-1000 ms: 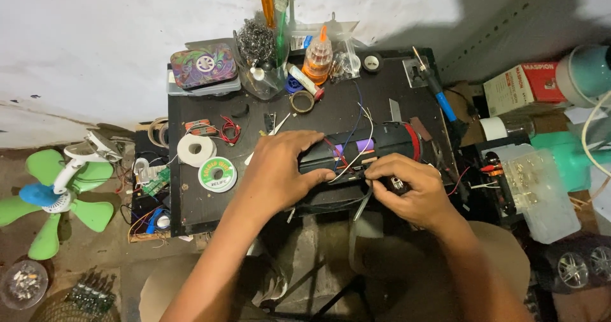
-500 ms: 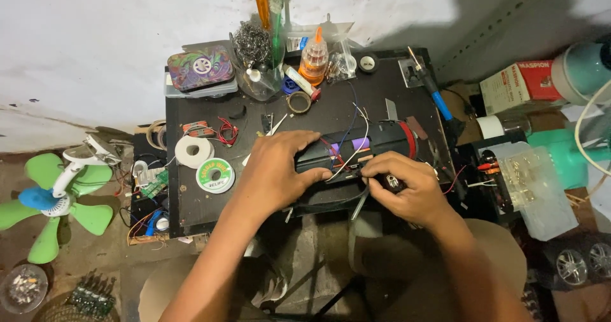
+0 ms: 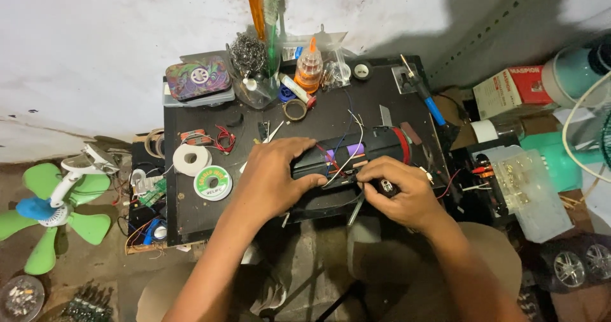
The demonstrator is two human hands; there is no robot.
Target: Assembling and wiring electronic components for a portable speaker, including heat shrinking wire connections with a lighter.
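Gripping firmly, the left hand [image 3: 277,175] is pinning a black cylindrical device [image 3: 369,149] near the front edge of the counter [image 3: 191,214], while the right hand [image 3: 398,191] is pinching narrowly on loose wires [image 3: 347,147] beside it. Its casing is lying open with wires spilling out, so the wiring looks unfinished. Solder spools [image 3: 212,182] are sitting untouched toward the left edge.

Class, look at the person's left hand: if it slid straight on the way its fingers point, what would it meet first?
Probably the coloured wires on the black cylindrical device that the left hand rests on, then the right hand; depth is unclear.
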